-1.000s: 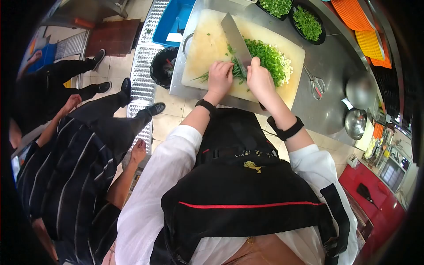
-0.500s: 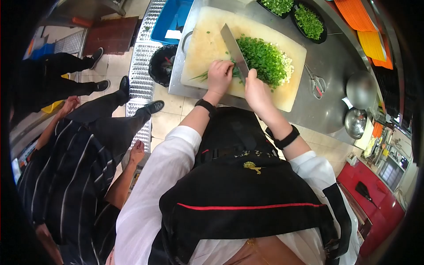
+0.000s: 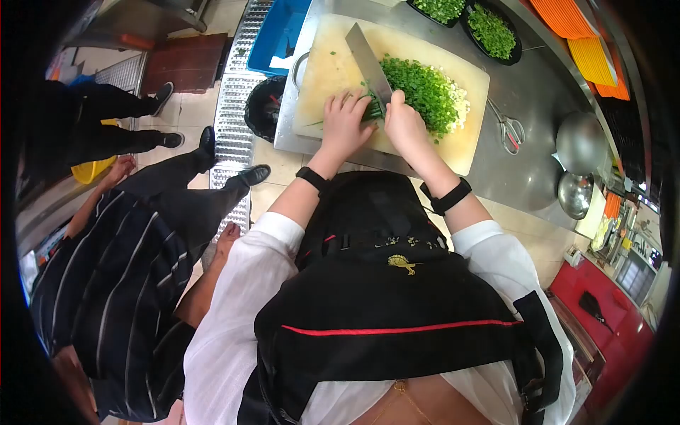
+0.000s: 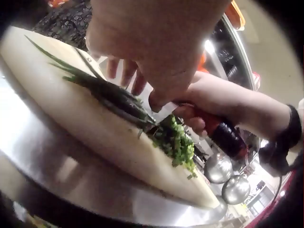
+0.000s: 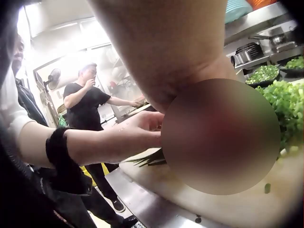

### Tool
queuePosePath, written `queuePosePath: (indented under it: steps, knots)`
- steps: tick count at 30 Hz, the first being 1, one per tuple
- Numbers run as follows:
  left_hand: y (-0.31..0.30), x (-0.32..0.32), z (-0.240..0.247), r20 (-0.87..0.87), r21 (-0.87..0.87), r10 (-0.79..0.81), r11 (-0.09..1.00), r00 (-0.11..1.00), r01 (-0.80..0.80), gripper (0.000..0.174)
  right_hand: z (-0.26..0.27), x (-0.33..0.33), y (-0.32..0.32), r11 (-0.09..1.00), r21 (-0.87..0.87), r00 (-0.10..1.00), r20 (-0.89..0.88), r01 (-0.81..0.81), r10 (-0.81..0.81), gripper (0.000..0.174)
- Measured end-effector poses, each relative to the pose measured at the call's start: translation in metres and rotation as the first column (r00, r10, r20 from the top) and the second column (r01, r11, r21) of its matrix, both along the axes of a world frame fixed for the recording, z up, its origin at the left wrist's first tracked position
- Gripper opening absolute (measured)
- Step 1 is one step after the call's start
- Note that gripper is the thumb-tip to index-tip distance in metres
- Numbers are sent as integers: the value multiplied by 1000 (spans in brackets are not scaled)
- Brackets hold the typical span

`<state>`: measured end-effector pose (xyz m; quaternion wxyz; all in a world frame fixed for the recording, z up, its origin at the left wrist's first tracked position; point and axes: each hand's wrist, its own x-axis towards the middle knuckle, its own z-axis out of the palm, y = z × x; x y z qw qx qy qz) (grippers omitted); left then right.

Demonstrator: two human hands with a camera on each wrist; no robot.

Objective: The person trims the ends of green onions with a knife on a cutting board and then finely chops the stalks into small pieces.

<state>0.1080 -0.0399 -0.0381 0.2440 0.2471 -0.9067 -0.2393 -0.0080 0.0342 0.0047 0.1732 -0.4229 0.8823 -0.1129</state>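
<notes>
My right hand [image 3: 409, 127] grips the handle of a broad-bladed kitchen knife [image 3: 368, 62], its blade standing on the cutting board [image 3: 319, 67] and slanting away to the upper left. To the left of the blade, my left hand [image 3: 346, 122] lies with fingers spread over a bunch of uncut green onions [image 4: 114, 97]. In the left wrist view those fingers reach down apart beside the stalks, and the thumb is close to the blade. Chopped green onions [image 3: 418, 99] are heaped on the board right of the knife. A blurred disc covers much of the right wrist view.
Scissors [image 3: 511, 134] lie on the steel counter [image 3: 535, 95] right of the board. Black bowls [image 3: 511, 59] of chopped greens stand behind. A blue tub [image 3: 283, 32] and a black-lined bin [image 3: 261, 110] are at left, beside a person in a striped apron [image 3: 113, 283].
My left hand has loosened from its curled hold on the green onions, spreading its fingers and shifting slightly left. The right hand and knife have shifted slightly left too.
</notes>
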Motion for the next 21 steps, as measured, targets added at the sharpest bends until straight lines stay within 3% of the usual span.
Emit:
queuePosePath:
  steps: [1, 5, 7, 13, 21]
  knots:
    - [2, 3, 1, 77, 7, 15, 1000, 997, -16, 47, 1, 0, 0, 1000, 9, 1000, -4, 8, -8, 19]
    - [11, 5, -7, 129, 93, 68, 992, 989, -80, 55, 3, 0, 0, 1000, 20, 1000, 8, 3, -3, 20]
    - [10, 5, -21, 67, -30, 61, 998, 996, -59, 52, 2, -1, 0, 1000, 27, 1000, 18, -3, 3, 20]
    - [7, 1, -26, 7, -140, 15, 990, 1000, -14, 44, 3, -3, 1, 999, 44, 999, 43, 20, -22, 20]
    - [10, -4, -21, -1, -165, 54, 985, 999, -53, 38, 6, -5, 1, 999, 54, 999, 43, 2, -4, 19]
